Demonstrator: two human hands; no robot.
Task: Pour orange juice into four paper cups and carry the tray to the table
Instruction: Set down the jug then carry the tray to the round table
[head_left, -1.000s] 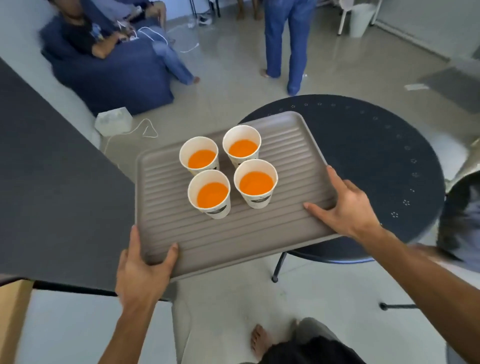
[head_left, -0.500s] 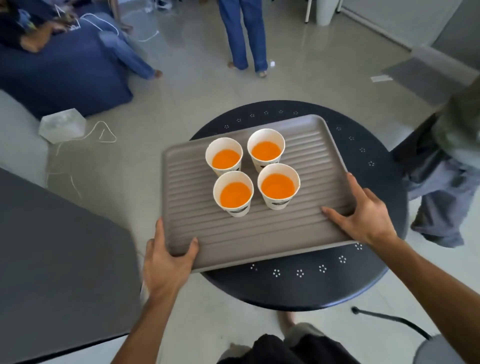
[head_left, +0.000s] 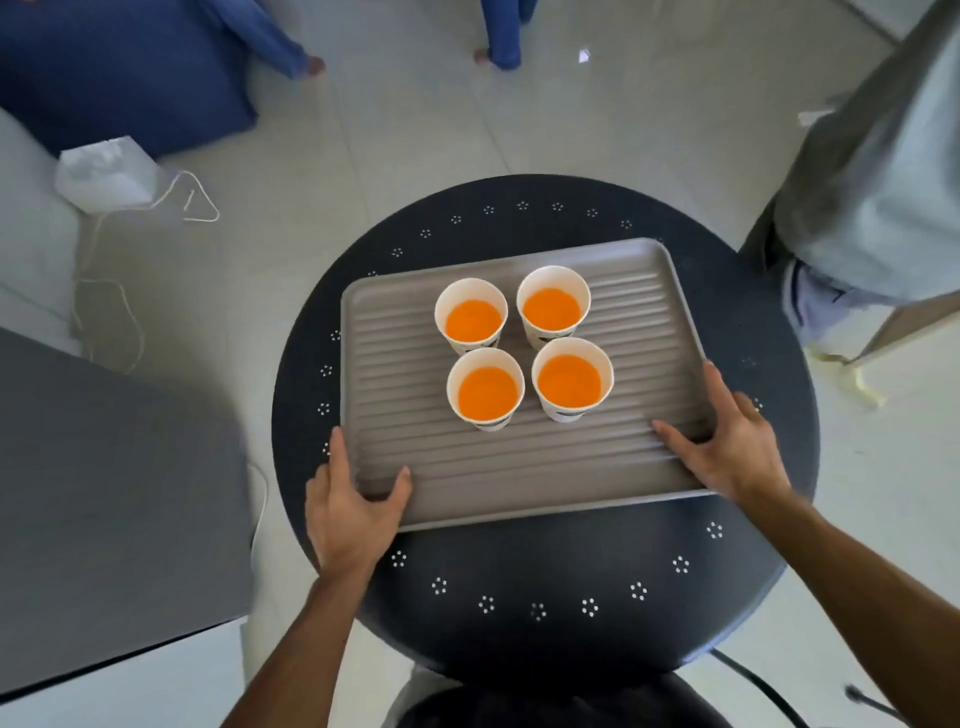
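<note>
A: From the head view, where is the tray (head_left: 613, 473)?

B: Over the round dark table (head_left: 545, 582), held by both near corners. Whether it touches the tabletop, I cannot tell.

A: And the fingers?

B: The left hand (head_left: 347, 512) clasps the near left corner, thumb lying on the ribbed surface, the other fingers wrapped under the rim. The right hand (head_left: 730, 441) clasps the near right corner the same way, thumb stretched inward across the ribs.

A: The cups?

B: Four paper cups (head_left: 524, 343) stand upright in a tight square, beyond both thumbs and between them, each holding orange juice (head_left: 490, 392). The nearest pair sits just past the thumb tips.
</note>
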